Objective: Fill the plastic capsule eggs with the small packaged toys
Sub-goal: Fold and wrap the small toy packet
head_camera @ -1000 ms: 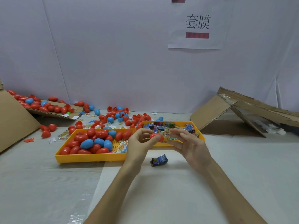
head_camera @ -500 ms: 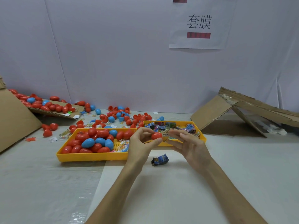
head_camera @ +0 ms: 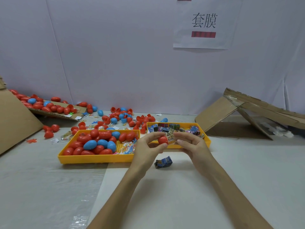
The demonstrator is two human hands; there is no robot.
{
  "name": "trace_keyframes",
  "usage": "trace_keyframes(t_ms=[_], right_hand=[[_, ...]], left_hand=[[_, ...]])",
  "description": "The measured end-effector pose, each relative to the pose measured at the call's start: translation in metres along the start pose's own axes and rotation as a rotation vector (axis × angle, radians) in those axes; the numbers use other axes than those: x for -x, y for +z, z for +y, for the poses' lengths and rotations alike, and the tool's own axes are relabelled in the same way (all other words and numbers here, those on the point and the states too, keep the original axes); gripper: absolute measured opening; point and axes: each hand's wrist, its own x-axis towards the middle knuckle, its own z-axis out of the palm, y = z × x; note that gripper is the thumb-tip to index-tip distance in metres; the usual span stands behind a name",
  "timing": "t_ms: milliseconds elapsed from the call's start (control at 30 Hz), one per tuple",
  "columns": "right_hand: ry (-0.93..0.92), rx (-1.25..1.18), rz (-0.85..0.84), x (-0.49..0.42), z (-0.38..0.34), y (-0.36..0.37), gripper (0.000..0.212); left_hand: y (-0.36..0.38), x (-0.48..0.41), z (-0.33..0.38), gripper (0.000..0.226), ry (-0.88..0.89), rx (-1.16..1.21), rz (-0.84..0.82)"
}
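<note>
The left hand [head_camera: 146, 146] holds a red egg [head_camera: 163, 140] above the table [head_camera: 181, 195], thumb and fingers curled round it. The right hand [head_camera: 193, 146] meets it from the other side. Its fingertips appear to pinch a small packet [head_camera: 171, 137] against the egg's right end, though the contact is partly hidden. Both hands are in front of the right tray [head_camera: 207, 141], a yellow one holding packaged toys. Just to the left, a second yellow tray [head_camera: 99, 160] holds red and blue eggs and a few packets. A loose packet [head_camera: 163, 162] lies on the table below the hands. More eggs [head_camera: 113, 120] are scattered behind the trays. Folded cardboard [head_camera: 214, 116] leans at far right.
</note>
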Motion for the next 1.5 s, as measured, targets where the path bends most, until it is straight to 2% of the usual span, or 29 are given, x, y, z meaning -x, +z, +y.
trace_keyframes(t_ms=[167,433,567,700,1500], right_hand=[[-0.008,0.004,0.007,0.0001,0.0007,-0.0001,0.019],[-0.087,0.170,0.078,0.0003,0.0035,0.0005,0.017],[-0.143,0.275,0.055,0.0012,0.0037,0.0025,0.011],[-0.188,0.366,0.091,0.0009,0.0057,0.0036,0.009],[-0.280,0.418,0.117,0.0046,0.0015,0.0066,0.016]], left_hand=[[-0.0008,0.0005,0.0007,0.030,-0.002,0.000,-0.030],[0.0013,0.0028,0.0024,0.031,0.009,-0.020,-0.076],[0.0028,0.0039,0.0037,0.016,0.044,-0.010,-0.076],[0.0021,0.0038,0.0039,0.019,0.058,-0.037,-0.059],[-0.0003,0.0011,0.0010,0.021,0.126,-0.054,-0.003]])
